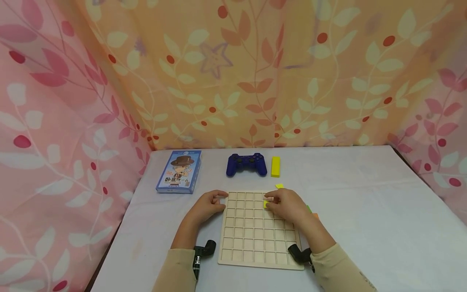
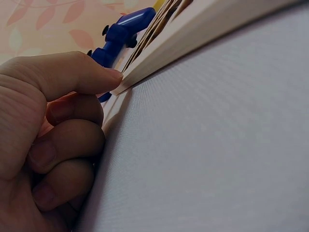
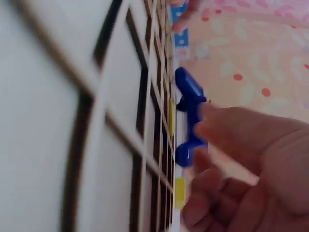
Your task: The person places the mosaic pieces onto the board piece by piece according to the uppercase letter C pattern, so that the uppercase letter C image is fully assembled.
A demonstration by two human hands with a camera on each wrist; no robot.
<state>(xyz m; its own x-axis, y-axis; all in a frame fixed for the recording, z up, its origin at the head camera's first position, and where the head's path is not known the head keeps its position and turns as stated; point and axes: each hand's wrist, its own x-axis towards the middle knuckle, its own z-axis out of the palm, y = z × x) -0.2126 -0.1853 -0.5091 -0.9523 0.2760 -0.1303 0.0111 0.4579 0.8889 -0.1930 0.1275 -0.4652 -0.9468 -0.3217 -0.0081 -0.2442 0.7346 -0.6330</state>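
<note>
A pale wooden grid board (image 1: 249, 233) lies flat with rows of square cells. At its far left corner my left hand (image 1: 205, 207) holds the edge; in the left wrist view the thumb (image 2: 99, 77) presses the rim and the other fingers curl below. Over the far right part of the board is my right hand (image 1: 290, 207), thumb and index finger by a small yellow tile (image 1: 266, 205) in a cell. The right wrist view shows that tile (image 3: 171, 117) on the board, the loosely bent fingers apart from it and nothing between them.
Beyond the board are a blue game controller (image 1: 246, 164), a yellow block (image 1: 275, 166) and a blue card-game box (image 1: 180, 172) at the left. Another yellow piece (image 1: 279, 186) lies behind the board. Green and orange pieces (image 1: 315, 215) peek out beside the right wrist.
</note>
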